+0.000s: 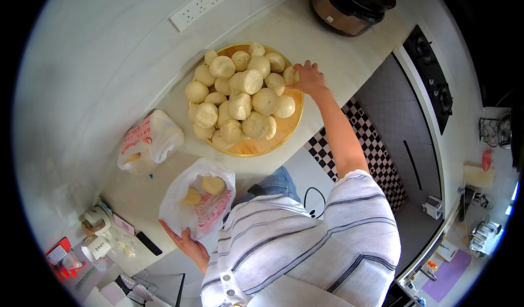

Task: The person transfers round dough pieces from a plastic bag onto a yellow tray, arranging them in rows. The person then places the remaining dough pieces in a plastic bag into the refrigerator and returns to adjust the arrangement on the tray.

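From here I count two buns (213, 185) inside the near bag (177, 203) my left hand (192, 248) grips, with a big heap (240, 106) left on the far round board (263, 147), whose rightmost bun (290, 75) my right hand (310, 80) touches, grip unclear.

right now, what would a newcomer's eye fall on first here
The heap of pale buns on the round board, upper centre, the right hand at its right edge. Below, the left hand supports a white bag with two buns showing. Farther right, the checkered floor stands out.
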Demonstrator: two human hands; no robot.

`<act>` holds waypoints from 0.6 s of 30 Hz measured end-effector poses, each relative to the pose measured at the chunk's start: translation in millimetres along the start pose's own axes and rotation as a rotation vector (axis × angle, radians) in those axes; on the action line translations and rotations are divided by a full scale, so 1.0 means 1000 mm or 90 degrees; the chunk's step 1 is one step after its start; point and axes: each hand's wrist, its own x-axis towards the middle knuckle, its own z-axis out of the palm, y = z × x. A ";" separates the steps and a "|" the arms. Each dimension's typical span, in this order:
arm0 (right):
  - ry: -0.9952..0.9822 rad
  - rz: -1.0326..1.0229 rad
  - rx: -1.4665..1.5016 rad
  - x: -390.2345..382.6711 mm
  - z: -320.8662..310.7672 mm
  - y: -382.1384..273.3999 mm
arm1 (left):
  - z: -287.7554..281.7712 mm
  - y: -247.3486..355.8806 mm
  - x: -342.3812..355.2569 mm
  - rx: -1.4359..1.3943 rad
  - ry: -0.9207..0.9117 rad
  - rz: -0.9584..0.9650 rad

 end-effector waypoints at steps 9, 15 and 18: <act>-0.006 -0.029 -0.174 0.017 0.009 -0.003 | 0.005 0.010 -0.005 -0.061 0.026 -0.032; 0.045 0.068 0.638 0.009 0.046 0.097 | -0.006 -0.006 0.003 -0.037 -0.003 -0.016; -0.048 0.007 0.977 -0.049 0.016 0.078 | -0.006 -0.006 0.004 -0.046 -0.008 -0.013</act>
